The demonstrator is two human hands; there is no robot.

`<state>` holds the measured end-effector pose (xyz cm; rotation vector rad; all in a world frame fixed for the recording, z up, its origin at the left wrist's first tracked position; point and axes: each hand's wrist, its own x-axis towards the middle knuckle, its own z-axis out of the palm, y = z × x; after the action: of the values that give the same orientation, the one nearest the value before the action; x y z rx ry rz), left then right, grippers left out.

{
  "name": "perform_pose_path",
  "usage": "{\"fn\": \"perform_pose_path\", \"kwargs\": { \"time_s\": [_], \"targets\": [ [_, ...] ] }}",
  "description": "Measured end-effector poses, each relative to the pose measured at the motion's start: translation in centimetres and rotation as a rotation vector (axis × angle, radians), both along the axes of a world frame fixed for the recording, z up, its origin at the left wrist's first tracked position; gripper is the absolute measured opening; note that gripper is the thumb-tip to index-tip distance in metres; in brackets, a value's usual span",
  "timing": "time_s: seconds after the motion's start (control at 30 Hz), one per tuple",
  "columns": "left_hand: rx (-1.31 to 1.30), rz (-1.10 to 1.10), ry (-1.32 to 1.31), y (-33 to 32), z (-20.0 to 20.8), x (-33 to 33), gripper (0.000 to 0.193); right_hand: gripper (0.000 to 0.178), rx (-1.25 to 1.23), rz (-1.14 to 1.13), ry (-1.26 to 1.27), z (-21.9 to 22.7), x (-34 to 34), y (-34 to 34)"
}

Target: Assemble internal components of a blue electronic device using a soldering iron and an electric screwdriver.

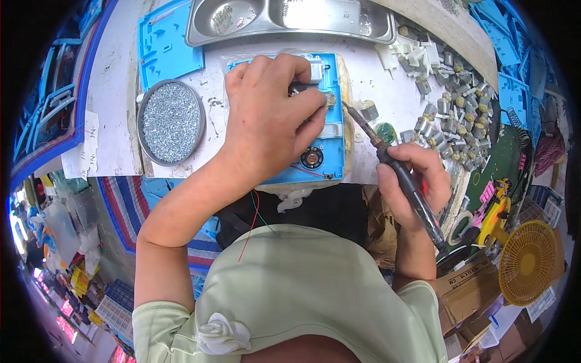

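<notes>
A blue plastic casing (336, 158) lies on the bench in front of me, with a small round black speaker (312, 157) and pale grey parts fitted inside. Over it bends my left hand (263, 112), fingers curled and pinched near its upper part; whatever they grip is hidden behind them. A soldering iron (388, 158) with a black handle sits in the closed fingers of my right hand (423, 175). Its tip points up and left, close to the casing's right edge. Thin red and green wires (251, 225) hang from the casing toward my shirt.
A round dish of small metal screws (171, 124) stands left of the casing, below another blue panel (172, 45). Across the back lies a metal tray (290, 27). Many small motors (454, 124) pile up at right, near a loose motor (368, 111) and a yellow fan (528, 263).
</notes>
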<state>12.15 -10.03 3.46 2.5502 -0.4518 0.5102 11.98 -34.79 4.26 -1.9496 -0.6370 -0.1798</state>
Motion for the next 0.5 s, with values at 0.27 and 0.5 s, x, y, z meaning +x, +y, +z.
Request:
{"fn": "perform_pose_path", "kwargs": {
  "time_s": [0.27,0.5],
  "targets": [
    [-0.048,0.012,0.049,0.1,0.4,0.4,0.012,0.028,-0.036,0.011,0.005,0.2,0.4,-0.1],
    [0.034,-0.004,0.025,0.1,0.6,1.0,0.013,0.031,-0.009,0.033,-0.04,0.0,1.0,0.3]
  ]
}}
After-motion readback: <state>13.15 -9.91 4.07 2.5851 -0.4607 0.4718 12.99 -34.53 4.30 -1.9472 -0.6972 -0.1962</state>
